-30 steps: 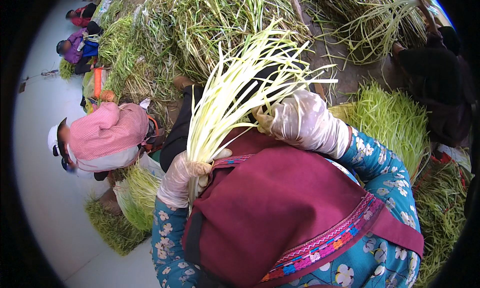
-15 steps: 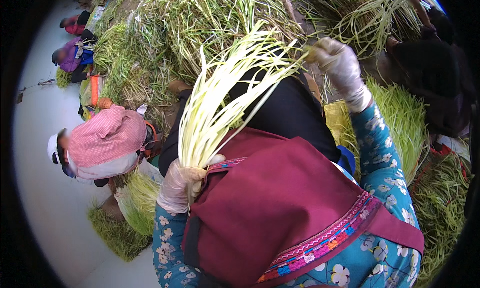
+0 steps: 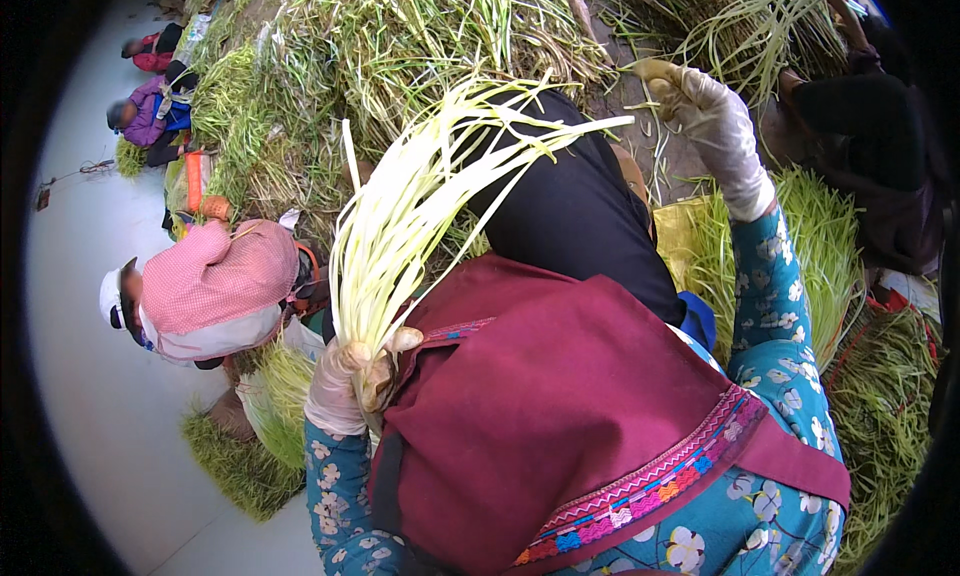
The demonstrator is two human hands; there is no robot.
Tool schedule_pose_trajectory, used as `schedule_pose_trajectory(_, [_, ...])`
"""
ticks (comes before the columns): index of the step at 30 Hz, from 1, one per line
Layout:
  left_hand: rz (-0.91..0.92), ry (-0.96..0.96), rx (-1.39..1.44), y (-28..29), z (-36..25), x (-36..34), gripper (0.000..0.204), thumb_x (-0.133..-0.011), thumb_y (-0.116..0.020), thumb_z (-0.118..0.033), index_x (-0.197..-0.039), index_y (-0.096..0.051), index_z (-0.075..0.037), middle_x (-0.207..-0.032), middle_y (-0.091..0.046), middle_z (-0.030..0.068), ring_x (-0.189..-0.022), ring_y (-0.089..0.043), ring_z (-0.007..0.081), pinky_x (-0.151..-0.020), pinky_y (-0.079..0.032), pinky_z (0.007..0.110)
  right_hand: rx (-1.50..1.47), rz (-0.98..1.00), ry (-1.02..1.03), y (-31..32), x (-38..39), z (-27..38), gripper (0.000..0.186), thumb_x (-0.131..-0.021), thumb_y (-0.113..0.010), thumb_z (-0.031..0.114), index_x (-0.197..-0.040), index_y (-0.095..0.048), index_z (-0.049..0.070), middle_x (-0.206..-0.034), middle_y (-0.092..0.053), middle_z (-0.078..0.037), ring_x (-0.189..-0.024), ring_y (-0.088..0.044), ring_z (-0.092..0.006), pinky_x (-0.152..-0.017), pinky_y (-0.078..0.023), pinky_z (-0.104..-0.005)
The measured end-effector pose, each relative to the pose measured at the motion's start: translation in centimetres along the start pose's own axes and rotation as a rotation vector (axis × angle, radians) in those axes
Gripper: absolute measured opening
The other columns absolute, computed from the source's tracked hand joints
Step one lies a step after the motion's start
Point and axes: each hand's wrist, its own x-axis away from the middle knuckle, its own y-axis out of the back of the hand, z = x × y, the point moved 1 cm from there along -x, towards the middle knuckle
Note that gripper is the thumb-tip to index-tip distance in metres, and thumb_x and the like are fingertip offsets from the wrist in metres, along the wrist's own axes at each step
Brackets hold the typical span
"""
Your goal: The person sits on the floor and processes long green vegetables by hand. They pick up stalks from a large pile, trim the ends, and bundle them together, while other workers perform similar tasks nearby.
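A bunch of long, pale yellow-green leafy shoots (image 3: 400, 236), like blanched garlic chives, stands up from my left hand (image 3: 342, 384). That hand wears a thin whitish glove and is closed round the lower ends, thumb resting across them. The shoots fan upward and bend right over my dark trousers. My right hand (image 3: 705, 126), also gloved and stained at the fingertips, is raised to the right of the shoot tips, apart from them. Its fingers are bent but separated, and thin scraps of leaf show close by.
A large heap of green and dried stalks (image 3: 400, 46) lies ahead. Pale shoots (image 3: 800, 246) are piled at my right beside a yellow sack (image 3: 680, 238). A person in a pink checked top (image 3: 215, 288) sits at left; a person in dark clothes (image 3: 880, 146) handles shoots at right.
My right hand has let go of the shoot tips and moved right. The bunch has shifted slightly left and its tips have dropped lower, with my left hand still holding it.
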Motion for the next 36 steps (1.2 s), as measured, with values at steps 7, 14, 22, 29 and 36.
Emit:
schedule_pose_trajectory(7, [0.001, -0.063, 0.068, -1.1, 0.3, -0.7, 0.068, -0.081, -0.072, -0.014, -0.137, -0.038, 0.005, -0.103, -0.062, 0.0196, -0.058, -0.054, 0.0092, -0.049, -0.046, 0.017, 0.012, 0.465, 0.125, -3.9, 2.7, 7.4, 0.017, -0.087, -0.072, 0.016, -0.102, -0.072, 0.008, -0.096, -0.072, -0.01, -0.086, -0.069, -0.0193, -0.077, -0.054, -0.0287])
schedule_pose_trajectory(14, [-0.014, 0.079, 0.104, -0.7, 0.2, 0.2, 0.058, -0.085, -0.065, -0.01, -0.135, -0.04, 0.004, -0.092, -0.06, 0.0159, -0.046, -0.047, 0.0078, -0.036, -0.039, 0.015, 0.086, 0.213, 0.16, -6.9, 0.1, 7.6, 0.023, -0.094, -0.063, 0.025, -0.113, -0.07, 0.015, -0.09, -0.071, -0.012, -0.084, -0.07, -0.0247, -0.074, -0.054, -0.0325])
schedule_pose_trajectory(22, [0.105, 0.091, 0.152, 0.9, 0.6, -0.3, 0.07, -0.088, -0.071, -0.025, -0.141, -0.035, 0.005, -0.108, -0.065, 0.027, -0.053, -0.058, 0.0115, -0.044, -0.049, 0.018, 0.289, 0.201, 0.182, -6.2, 0.0, 7.4, 0.027, -0.091, -0.066, 0.027, -0.115, -0.069, 0.014, -0.092, -0.069, -0.017, -0.085, -0.069, -0.0302, -0.071, -0.054, -0.0366])
schedule_pose_trajectory(29, [0.034, 0.064, 0.114, 1.0, 0.8, -0.5, 0.065, -0.086, -0.071, -0.021, -0.136, -0.04, 0.006, -0.099, -0.067, 0.0264, -0.052, -0.059, 0.0127, -0.043, -0.05, 0.018, 0.07, 0.229, 0.219, -7.1, 1.9, 8.3, 0.018, -0.087, -0.072, 0.024, -0.099, -0.072, 0.01, -0.079, -0.069, -0.011, -0.073, -0.069, -0.0253, -0.065, -0.053, -0.0323])
schedule_pose_trajectory(36, [-0.003, 0.089, 0.076, 1.1, 0.5, -0.5, 0.07, -0.083, -0.075, -0.025, -0.135, -0.041, 0.005, -0.097, -0.066, 0.0232, -0.055, -0.06, 0.0132, -0.044, -0.05, 0.017, 0.237, 0.15, 0.355, -7.7, 1.6, 8.1, 0.022, -0.087, -0.069, 0.023, -0.107, -0.071, 0.014, -0.08, -0.068, -0.011, -0.075, -0.068, -0.03, -0.064, -0.053, -0.0371])
